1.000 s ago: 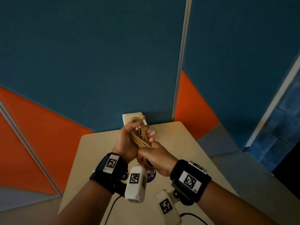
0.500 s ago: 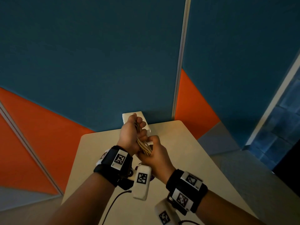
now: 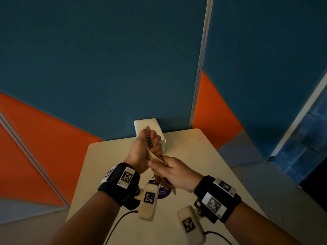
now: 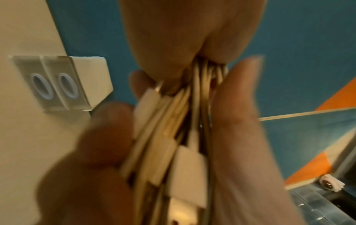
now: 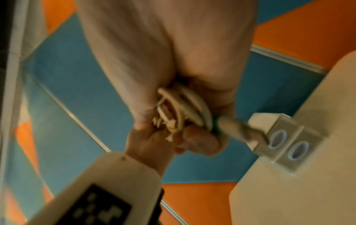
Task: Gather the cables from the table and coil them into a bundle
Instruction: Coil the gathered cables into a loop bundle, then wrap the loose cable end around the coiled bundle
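Observation:
A coiled bundle of cream cables (image 3: pixel 155 156) is held above the beige table (image 3: pixel 198 156). My left hand (image 3: pixel 152 142) is farther away and grips the bundle's upper end in a fist. My right hand (image 3: pixel 159 166) is closer to me and grips the lower part, with the cable ends hanging out below it. In the left wrist view the strands (image 4: pixel 198 94) and white connectors run from the left hand (image 4: pixel 192 38) into the right hand's fingers (image 4: pixel 237 121). The right wrist view shows loops (image 5: pixel 185 105) tucked in my right hand (image 5: pixel 154 53), and a plug with a green collar (image 5: pixel 217 123) sticks out.
A white socket box (image 3: pixel 146 125) stands at the table's far edge against the blue and orange wall panels. A purple round sticker (image 3: pixel 163 191) lies on the table under my hands. Black leads run from the wrist cameras across the near table.
The open loop above my left hand has been drawn into its fist. My right hand has turned and now grips the bundle lower down. Both hands stay above the table's middle.

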{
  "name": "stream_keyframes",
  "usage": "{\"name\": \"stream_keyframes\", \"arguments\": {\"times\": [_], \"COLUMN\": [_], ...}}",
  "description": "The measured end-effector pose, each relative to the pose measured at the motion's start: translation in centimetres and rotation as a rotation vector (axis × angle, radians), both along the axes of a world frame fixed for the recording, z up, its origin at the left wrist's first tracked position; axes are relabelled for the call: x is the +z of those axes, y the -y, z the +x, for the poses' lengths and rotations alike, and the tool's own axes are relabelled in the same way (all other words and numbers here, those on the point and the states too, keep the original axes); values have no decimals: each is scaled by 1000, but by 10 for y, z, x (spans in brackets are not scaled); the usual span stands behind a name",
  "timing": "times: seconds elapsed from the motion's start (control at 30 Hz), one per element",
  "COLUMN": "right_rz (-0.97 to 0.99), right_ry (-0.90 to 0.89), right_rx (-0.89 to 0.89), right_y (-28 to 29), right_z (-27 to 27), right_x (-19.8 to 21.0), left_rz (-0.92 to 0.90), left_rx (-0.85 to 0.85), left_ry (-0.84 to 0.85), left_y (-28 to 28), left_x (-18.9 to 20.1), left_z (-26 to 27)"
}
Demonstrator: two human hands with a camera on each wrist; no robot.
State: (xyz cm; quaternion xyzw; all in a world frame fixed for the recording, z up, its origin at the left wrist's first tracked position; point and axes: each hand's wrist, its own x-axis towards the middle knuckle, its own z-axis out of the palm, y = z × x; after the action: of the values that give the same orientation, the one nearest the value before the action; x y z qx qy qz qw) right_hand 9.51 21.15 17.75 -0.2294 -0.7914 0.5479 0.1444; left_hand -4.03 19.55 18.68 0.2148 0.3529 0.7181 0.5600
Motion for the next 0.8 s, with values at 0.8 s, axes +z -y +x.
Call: {"name": "stream_keyframes", "arguments": {"times": [0.8], "right_rz": [-306], "right_ry": [188], "right_rx": [-360], "right_y": [-160], "right_z": [-49], "right_x": [-123], "left_rz": [-569], "left_rx": [406], "left_ry": [299], "left_y": [-159], "left_x": [-277], "left_z": [-80]}}
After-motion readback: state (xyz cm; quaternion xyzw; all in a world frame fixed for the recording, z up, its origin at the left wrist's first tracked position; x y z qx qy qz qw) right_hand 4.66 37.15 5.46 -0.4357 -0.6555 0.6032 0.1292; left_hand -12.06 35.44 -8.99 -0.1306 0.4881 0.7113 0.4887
